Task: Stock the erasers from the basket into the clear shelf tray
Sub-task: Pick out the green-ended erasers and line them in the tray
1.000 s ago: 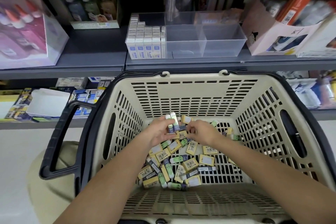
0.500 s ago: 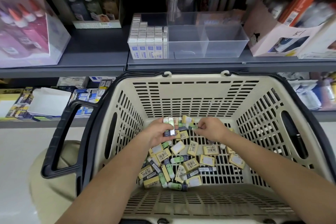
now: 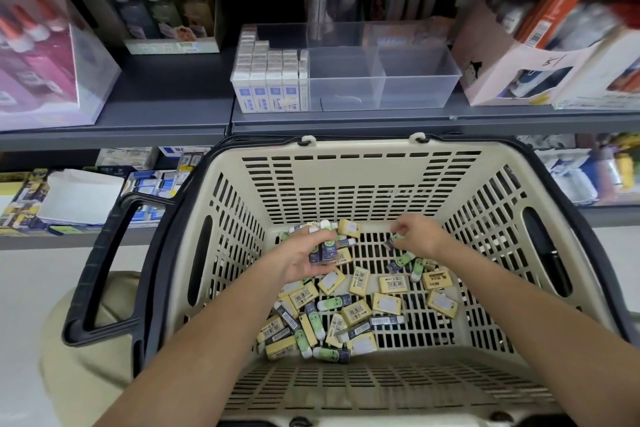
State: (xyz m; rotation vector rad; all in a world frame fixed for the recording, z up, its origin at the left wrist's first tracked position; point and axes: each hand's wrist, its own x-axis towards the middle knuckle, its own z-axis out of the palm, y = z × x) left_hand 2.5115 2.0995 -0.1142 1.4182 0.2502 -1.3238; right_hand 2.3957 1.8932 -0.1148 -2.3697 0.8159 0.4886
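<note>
A beige shopping basket (image 3: 356, 180) with black handles fills the lower view. Several erasers (image 3: 349, 314), yellow-boxed and green-and-navy sleeved, lie scattered on its floor. My left hand (image 3: 304, 258) is inside the basket, shut on a small bunch of green-and-navy erasers (image 3: 327, 248). My right hand (image 3: 420, 236) is further right, pinching one green-and-navy eraser (image 3: 394, 240) just above the basket floor. The clear shelf tray (image 3: 412, 87) stands on the shelf above; its left part holds rows of white-boxed erasers (image 3: 266, 80), its middle and right compartments hold nothing.
A pink display box (image 3: 45, 69) sits left on the shelf, a box of bottles (image 3: 166, 10) behind it, and a pink carton (image 3: 512, 69) right of the tray. The lower shelf holds packets and paper (image 3: 76, 198). A tan bag (image 3: 86, 343) lies on the floor at left.
My two hands were together at the basket's middle; the right one has moved away to the right and taken one eraser. The left hand still holds its bunch.
</note>
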